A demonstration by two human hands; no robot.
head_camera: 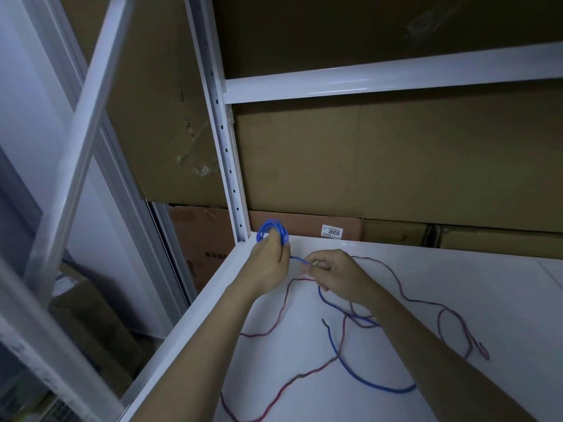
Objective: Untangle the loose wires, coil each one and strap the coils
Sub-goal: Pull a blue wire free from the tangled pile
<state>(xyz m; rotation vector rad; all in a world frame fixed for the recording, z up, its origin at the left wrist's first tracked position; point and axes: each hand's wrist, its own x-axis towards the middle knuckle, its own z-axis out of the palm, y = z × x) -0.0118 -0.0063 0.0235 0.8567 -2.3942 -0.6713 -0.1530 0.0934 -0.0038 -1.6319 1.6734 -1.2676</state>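
- The left hand (269, 263) gripped a small blue coil (273, 233), its fingers curled through the loops, at about 11 o'clock on the white shelf (457, 300), close to the shelf's corner post (227, 153).
- The right hand (332, 274) pinched the blue wire (359, 377) just beside the left hand, at 3 o'clock from it; a short run of wire stretched between the 2 hands.
- The rest of the blue wire trailed toward 5 o'clock across the shelf, crossing a red wire (283, 309) that lay in loose loops.
- A cardboard box labelled 3055 (333, 232) stood behind the shelf at 12 o'clock.
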